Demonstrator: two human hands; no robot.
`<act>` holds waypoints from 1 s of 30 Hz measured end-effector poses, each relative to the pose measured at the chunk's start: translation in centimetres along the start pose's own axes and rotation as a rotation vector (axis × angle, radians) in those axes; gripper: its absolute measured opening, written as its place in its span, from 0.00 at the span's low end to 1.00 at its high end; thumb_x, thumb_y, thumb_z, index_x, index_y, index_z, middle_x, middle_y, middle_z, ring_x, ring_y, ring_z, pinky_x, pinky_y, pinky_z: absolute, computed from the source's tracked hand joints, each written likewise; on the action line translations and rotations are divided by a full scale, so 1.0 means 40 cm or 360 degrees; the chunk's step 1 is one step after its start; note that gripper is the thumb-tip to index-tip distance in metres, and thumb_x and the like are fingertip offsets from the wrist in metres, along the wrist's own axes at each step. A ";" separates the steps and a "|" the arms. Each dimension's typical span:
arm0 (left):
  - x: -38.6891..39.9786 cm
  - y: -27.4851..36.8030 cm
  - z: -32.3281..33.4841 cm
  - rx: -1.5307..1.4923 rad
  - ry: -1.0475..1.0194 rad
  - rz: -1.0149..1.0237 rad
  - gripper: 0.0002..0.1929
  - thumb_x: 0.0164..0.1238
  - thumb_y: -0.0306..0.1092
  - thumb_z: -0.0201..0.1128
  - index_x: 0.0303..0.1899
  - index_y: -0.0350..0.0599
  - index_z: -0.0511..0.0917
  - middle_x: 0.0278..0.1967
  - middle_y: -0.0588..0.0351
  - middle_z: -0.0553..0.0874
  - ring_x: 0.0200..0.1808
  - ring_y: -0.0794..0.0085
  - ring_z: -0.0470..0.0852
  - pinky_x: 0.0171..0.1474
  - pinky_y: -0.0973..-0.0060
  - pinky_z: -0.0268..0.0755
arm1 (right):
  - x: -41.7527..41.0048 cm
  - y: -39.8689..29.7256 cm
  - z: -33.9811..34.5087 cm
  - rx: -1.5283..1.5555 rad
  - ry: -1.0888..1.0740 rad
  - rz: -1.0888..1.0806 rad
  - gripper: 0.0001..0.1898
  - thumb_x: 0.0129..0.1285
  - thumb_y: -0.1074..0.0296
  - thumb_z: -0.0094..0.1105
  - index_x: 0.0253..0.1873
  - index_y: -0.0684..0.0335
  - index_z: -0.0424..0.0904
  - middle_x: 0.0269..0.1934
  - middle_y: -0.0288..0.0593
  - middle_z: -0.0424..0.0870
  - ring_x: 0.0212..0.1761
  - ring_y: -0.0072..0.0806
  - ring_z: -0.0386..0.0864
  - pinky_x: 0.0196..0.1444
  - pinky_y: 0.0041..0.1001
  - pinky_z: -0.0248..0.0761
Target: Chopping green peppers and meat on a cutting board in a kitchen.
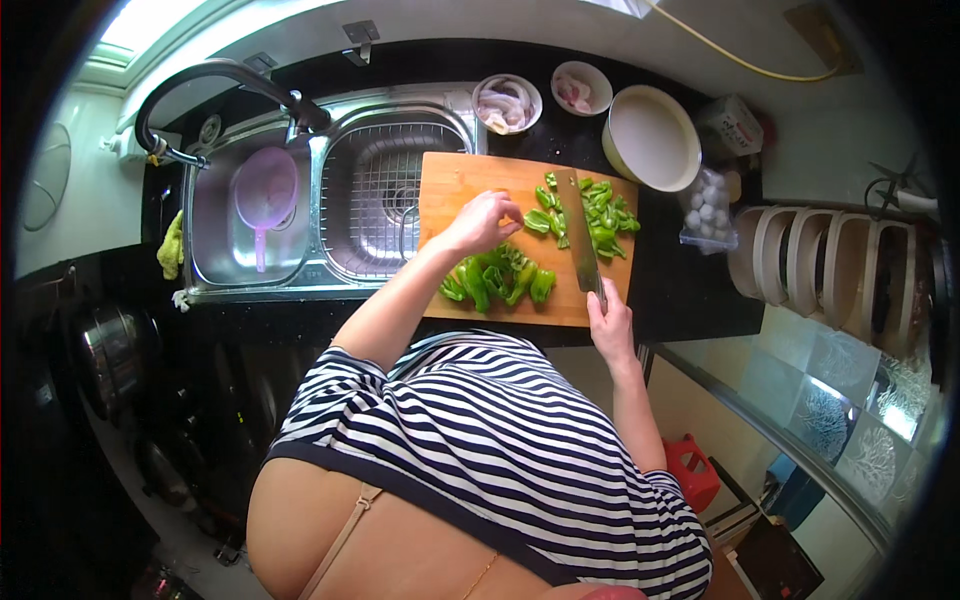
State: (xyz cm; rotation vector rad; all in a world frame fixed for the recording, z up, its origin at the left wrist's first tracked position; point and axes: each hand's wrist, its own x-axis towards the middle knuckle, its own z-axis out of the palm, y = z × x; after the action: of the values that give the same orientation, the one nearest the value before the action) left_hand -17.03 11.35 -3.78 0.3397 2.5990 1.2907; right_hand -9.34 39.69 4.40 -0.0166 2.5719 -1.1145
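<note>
A wooden cutting board (480, 176) lies on the black counter, partly over the sink's right edge. My right hand (613, 319) grips the handle of a cleaver (576, 232), whose wide blade rests across chopped green peppers (600, 199) on the board's right side. Over the middle of the board is my left hand (487, 221), fingers curled in; whether a small piece is between them I cannot tell. Below it, larger green pepper pieces (499, 277) are heaped near the board's front edge.
Left of the board is a double steel sink (315, 225) with a pink strainer (266, 187) and a wire rack (375, 195). Behind the board stand two bowls of raw meat (506, 105) (581, 88) and a large pot (652, 139). A bag of white balls (706, 206) sits right.
</note>
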 end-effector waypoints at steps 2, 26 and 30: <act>-0.048 0.009 -0.027 0.0066 -0.0068 0.0028 0.08 0.59 0.37 0.71 0.38 0.48 0.86 0.40 0.50 0.83 0.48 0.55 0.80 0.54 0.60 0.73 | 0.010 -0.009 0.002 -0.0103 -0.0138 0.0030 0.14 0.71 0.65 0.54 0.59 0.57 0.74 0.34 0.55 0.84 0.38 0.51 0.86 0.39 0.40 0.75; -0.017 -0.069 0.053 0.0324 0.0679 -0.0621 0.11 0.60 0.39 0.70 0.39 0.44 0.80 0.41 0.49 0.81 0.48 0.54 0.79 0.51 0.57 0.73 | 0.134 -0.044 0.028 -0.0430 -0.0272 -0.0374 0.17 0.70 0.60 0.53 0.62 0.54 0.74 0.39 0.57 0.86 0.41 0.57 0.83 0.44 0.48 0.76; -0.006 -0.076 0.050 0.0339 0.0605 -0.0643 0.10 0.60 0.38 0.68 0.36 0.44 0.81 0.39 0.49 0.82 0.48 0.53 0.79 0.52 0.56 0.72 | 0.175 -0.076 0.064 -0.0627 -0.0389 -0.0403 0.16 0.70 0.61 0.52 0.60 0.53 0.71 0.36 0.56 0.85 0.38 0.58 0.83 0.41 0.52 0.75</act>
State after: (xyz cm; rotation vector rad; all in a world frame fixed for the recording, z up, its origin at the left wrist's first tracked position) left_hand -16.55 11.00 -7.39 -0.4235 2.9106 1.0175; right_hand -15.52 34.77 2.81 -0.5496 2.5647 -0.6154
